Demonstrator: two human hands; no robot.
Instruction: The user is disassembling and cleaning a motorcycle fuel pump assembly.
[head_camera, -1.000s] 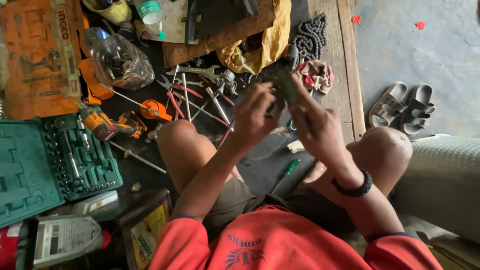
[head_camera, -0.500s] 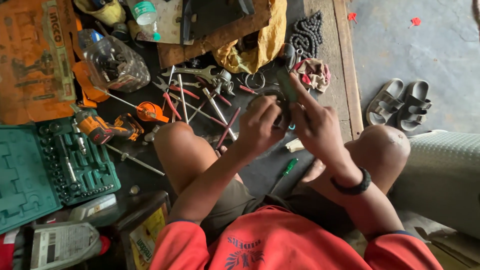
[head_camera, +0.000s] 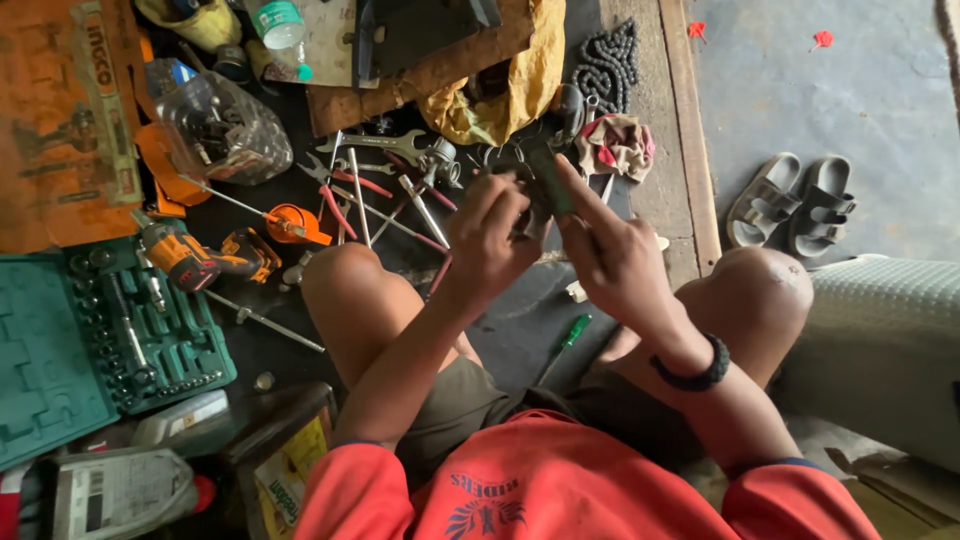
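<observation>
I sit with knees apart over a dark floor. My left hand (head_camera: 497, 235) and my right hand (head_camera: 610, 252) are raised together in front of me, both closed around a small dark greenish metal part (head_camera: 548, 178). The right index finger lies along the part's side. A black bracelet (head_camera: 692, 372) is on my right wrist. Just beyond the hands lie several wrenches and pliers (head_camera: 385, 180) and a yellow cloth (head_camera: 505, 95).
A green socket set case (head_camera: 95, 340) lies open at left, with an orange cordless drill (head_camera: 195, 258) beside it. A clear plastic bottle of small parts (head_camera: 220, 125), a chain (head_camera: 608, 62), a green screwdriver (head_camera: 568, 335) and grey sandals (head_camera: 795, 205) lie around.
Both hands have stayed together on the part, with the fingers shifting slightly on it. The view has moved a little.
</observation>
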